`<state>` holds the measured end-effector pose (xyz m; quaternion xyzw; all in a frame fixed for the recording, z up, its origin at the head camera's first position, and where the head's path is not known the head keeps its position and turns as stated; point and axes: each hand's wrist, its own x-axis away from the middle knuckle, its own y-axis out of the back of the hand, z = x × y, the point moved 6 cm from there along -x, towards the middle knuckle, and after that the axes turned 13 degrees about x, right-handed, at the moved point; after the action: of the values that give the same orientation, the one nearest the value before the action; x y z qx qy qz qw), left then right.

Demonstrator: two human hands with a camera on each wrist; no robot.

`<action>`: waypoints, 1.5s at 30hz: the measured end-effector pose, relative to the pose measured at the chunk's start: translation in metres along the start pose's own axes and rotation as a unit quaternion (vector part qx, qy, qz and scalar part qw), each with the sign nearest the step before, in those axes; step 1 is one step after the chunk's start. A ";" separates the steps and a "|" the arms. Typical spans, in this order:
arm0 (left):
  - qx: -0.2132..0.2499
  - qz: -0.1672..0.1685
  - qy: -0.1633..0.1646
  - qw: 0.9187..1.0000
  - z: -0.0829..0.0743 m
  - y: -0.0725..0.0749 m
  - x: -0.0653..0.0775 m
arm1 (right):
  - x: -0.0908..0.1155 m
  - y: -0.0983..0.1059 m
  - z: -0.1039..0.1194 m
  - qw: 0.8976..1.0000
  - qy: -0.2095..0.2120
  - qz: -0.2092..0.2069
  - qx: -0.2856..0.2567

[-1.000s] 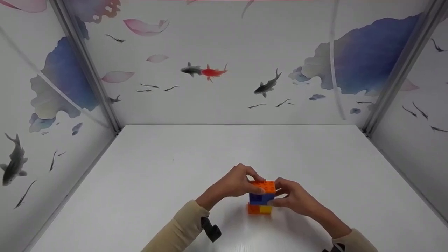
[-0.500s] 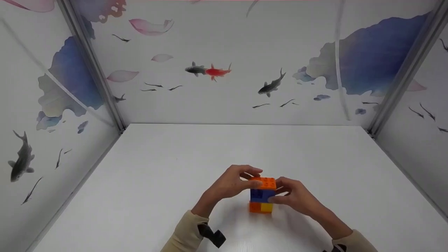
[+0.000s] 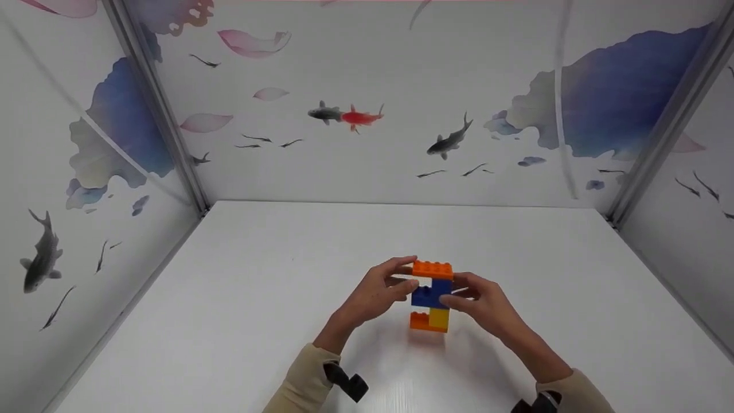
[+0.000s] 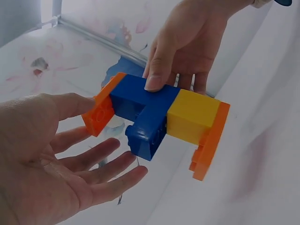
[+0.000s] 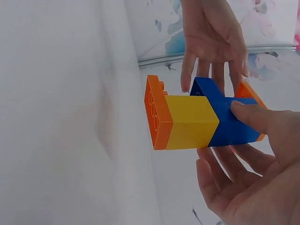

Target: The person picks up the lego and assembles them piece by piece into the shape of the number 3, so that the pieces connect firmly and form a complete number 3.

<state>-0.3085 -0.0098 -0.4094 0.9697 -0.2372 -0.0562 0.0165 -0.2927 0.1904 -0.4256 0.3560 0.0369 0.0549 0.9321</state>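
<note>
A stack of toy building blocks hangs a little above the white table. From top to bottom it has an orange studded plate [image 3: 433, 269], blue blocks [image 3: 440, 293], a yellow block [image 3: 439, 317] and another orange plate [image 3: 420, 322]. My right hand [image 3: 487, 301] pinches the blue part, its thumb [image 5: 248, 115] on one face and the fingers behind. To the left of the stack, my left hand [image 3: 373, 292] spreads its fingers [image 4: 108, 171] loosely. Its thumb overlaps the top orange plate in the left wrist view; I cannot tell whether it touches.
The white table [image 3: 287, 258] lies under both hands. White panels with painted fish and petals stand at the back [image 3: 367, 160] and sides, joined by metal posts [image 3: 160, 109]. A black strap mount [image 3: 347, 381] sits at the left sleeve.
The block stack has risen off the table with the right hand and tilted, so its front shows more. My left fingers have come away from the plate's top to its left side.
</note>
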 end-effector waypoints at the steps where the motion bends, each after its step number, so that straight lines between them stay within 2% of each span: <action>1: 0.005 0.001 -0.001 1.000 0.001 -0.001 -0.001 | -0.001 0.001 0.000 1.000 -0.003 -0.004 -0.003; 5: 0.016 0.003 -0.010 1.000 0.004 -0.003 -0.001 | -0.006 0.004 -0.001 0.999 -0.016 -0.016 -0.022; 13: 0.000 -0.001 -0.023 1.000 0.009 -0.005 -0.003 | -0.012 0.009 0.002 0.997 -0.040 -0.033 -0.048; 30: 0.042 0.004 0.004 0.999 0.024 -0.002 -0.008 | -0.032 -0.002 0.002 0.994 -0.059 -0.037 -0.087; 40: 0.006 -0.010 0.025 1.000 0.041 0.004 -0.011 | -0.039 -0.020 -0.012 0.994 -0.038 0.038 -0.098; 45: -0.011 0.005 0.028 1.000 0.047 0.008 -0.011 | -0.043 -0.026 -0.020 0.989 -0.043 0.057 -0.127</action>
<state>-0.3272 -0.0117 -0.4547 0.9695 -0.2405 -0.0314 0.0344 -0.3356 0.1790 -0.4564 0.2382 -0.0307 0.0968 0.9659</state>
